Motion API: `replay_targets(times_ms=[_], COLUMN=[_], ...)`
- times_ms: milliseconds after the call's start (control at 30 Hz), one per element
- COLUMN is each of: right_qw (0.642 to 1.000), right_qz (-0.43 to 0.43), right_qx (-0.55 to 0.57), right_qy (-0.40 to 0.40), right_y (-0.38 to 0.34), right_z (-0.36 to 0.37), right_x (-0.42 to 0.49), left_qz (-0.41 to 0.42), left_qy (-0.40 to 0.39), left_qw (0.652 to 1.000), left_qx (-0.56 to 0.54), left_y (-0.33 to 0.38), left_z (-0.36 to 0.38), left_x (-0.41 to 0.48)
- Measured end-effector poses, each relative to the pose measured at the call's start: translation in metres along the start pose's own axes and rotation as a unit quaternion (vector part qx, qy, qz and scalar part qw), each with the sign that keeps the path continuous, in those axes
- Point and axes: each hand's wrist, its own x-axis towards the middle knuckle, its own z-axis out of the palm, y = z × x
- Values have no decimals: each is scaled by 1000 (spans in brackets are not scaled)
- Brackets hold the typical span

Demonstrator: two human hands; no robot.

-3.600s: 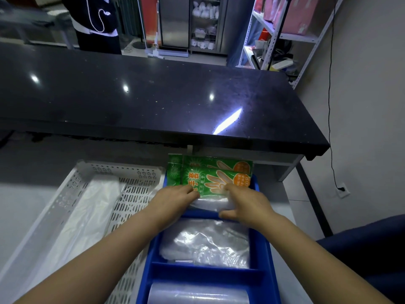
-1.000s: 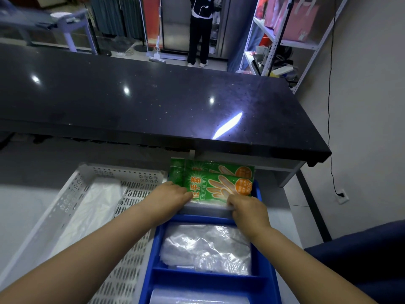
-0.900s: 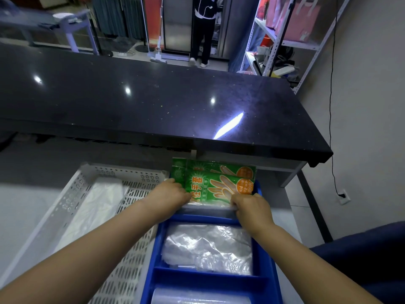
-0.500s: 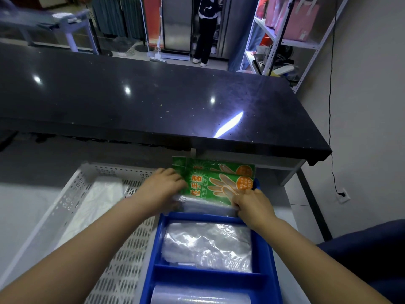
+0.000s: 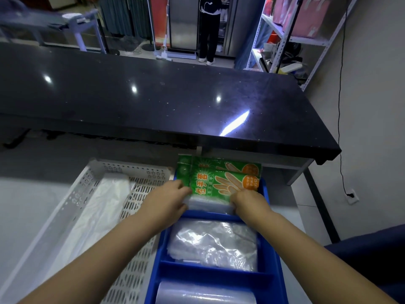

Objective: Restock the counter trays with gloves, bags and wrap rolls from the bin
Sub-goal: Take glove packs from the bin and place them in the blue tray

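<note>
A blue divided tray [image 5: 270, 279] sits in front of me. Its far compartment holds green glove packs [image 5: 221, 182] standing on edge. My left hand [image 5: 168, 201] grips the left end of the front pack and my right hand [image 5: 249, 201] grips its right end, both at the clear lower part. The middle compartment holds a stack of clear plastic bags [image 5: 213, 243]. A clear wrap roll [image 5: 205, 294] lies in the near compartment.
A white perforated bin [image 5: 72, 205] stands to the left of the blue tray with white plastic bags [image 5: 92, 213] inside. A black counter top [image 5: 153, 102] overhangs behind. A person stands far back by a steel cabinet. A blue seat is at the lower right.
My left hand came back from the tray's left edge onto the front glove pack. The right hand stayed on the pack's right end.
</note>
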Motion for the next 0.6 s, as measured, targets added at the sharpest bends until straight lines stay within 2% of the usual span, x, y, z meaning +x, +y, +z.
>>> replay_targets(times_ms=[133, 200, 300, 433, 500, 600], right_qw=[990, 984, 989, 993, 993, 989], right_qz=[-25, -16, -25, -57, -43, -32], right_qx=[136, 164, 106, -29, -29, -19], right_qy=[38, 65, 102, 99, 104, 140], right_y=[20, 29, 38, 37, 37, 42], right_z=[8, 15, 22, 18, 18, 17], right_x=[-10, -18, -25, -25, -26, -31], left_qz=[-15, -10, -20, -28, -13, 4], left_qy=[-69, -101, -166, -253, -253, -206], left_qw=[996, 992, 983, 961, 961, 975], left_qx=[60, 73, 80, 108, 109, 81], left_y=[10, 17, 23, 25, 22, 13], left_z=[6, 8, 7, 0, -4, -12], left_x=[13, 18, 29, 44, 42, 30])
